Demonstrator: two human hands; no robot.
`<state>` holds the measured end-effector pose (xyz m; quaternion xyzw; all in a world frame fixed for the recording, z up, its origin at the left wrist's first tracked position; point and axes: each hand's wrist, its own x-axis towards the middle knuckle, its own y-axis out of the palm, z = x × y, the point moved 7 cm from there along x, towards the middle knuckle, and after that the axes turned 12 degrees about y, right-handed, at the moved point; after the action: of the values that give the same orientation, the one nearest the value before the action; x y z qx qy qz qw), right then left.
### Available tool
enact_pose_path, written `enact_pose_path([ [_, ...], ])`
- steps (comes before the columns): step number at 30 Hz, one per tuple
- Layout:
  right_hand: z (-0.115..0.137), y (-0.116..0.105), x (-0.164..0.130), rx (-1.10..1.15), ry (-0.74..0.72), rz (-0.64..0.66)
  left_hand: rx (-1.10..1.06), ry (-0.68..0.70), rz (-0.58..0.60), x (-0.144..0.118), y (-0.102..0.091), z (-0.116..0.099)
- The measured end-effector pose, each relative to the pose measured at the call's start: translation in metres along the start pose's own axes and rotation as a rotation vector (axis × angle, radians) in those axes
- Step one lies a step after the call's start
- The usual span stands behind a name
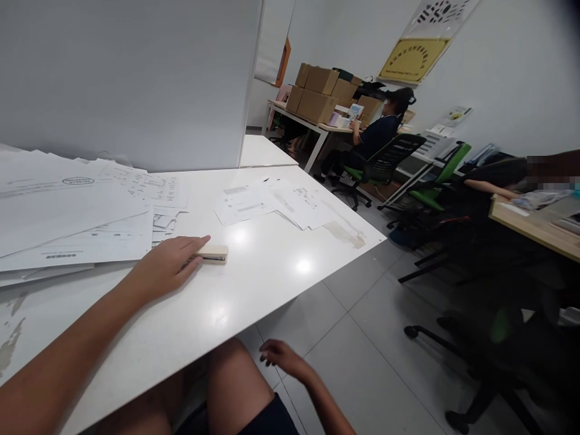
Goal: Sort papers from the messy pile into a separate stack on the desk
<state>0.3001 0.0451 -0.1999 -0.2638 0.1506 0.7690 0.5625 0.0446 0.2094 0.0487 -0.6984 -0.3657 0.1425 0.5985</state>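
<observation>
One hand works — my left hand [170,266] closes over the stapler [212,253]; right hand [281,355] hangs loose, empty, under the table [272,284]. I'd lift the stapler next.

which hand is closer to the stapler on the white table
Left. The left hand rests on the cream stapler, covering its near end. The right hand hangs below the table edge by the knee, well apart from it.

Pretty standard office: white desk [272,284] backed by a grey partition [136,78], pale tiled floor [362,338], white walls with a yellow poster [413,59]. Cardboard boxes [317,93] stacked on a far table, green-and-black chairs [385,160] around, ceiling lights glaring off the desktop
</observation>
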Motion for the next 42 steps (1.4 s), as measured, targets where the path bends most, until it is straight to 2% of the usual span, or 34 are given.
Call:
enact_pose_path([
  [2,0.021,-0.034,-0.022,0.08,-0.061,0.034,-0.012,-0.009,0.005,0.001,-0.001,0.0],
  [5,0.088,-0.089,-0.061,0.176,-0.312,0.046,-0.043,-0.035,0.014,0.001,-0.002,0.002],
  [6,0.115,-0.109,-0.069,0.171,-0.403,-0.046,-0.054,-0.045,0.015,0.001,-0.003,0.002],
  [8,0.162,-0.149,-0.074,0.095,-0.491,-0.402,-0.076,-0.06,0.021,0.001,-0.003,0.003],
  [9,0.182,-0.165,-0.071,0.036,-0.484,-0.607,-0.084,-0.066,0.022,0.001,-0.003,0.004],
  [11,0.212,-0.184,-0.056,-0.117,-0.397,-0.906,-0.089,-0.079,0.024,0.0,-0.003,0.006],
  [13,0.238,-0.19,-0.034,-0.374,-0.324,-1.067,-0.086,-0.091,0.029,-0.001,-0.004,0.007],
  [15,0.255,-0.19,-0.012,-0.636,-0.268,-1.123,-0.079,-0.096,0.031,-0.001,-0.005,0.007],
  [17,0.263,-0.194,0.005,-0.786,-0.195,-1.105,-0.075,-0.094,0.034,0.0,-0.006,0.006],
  [20,0.267,-0.204,0.015,-0.835,-0.117,-1.07,-0.071,-0.085,0.028,0.0,-0.007,0.004],
  [28,0.268,-0.213,0.005,-0.687,-0.144,-1.088,-0.089,-0.095,0.029,-0.001,-0.003,0.008],
  [36,0.271,-0.205,0.003,-0.751,-0.153,-1.104,-0.097,-0.086,0.014,-0.002,-0.007,0.004],
  [42,0.268,-0.212,0.004,-0.704,-0.124,-1.104,-0.108,-0.077,0.019,-0.002,-0.005,0.008],
])
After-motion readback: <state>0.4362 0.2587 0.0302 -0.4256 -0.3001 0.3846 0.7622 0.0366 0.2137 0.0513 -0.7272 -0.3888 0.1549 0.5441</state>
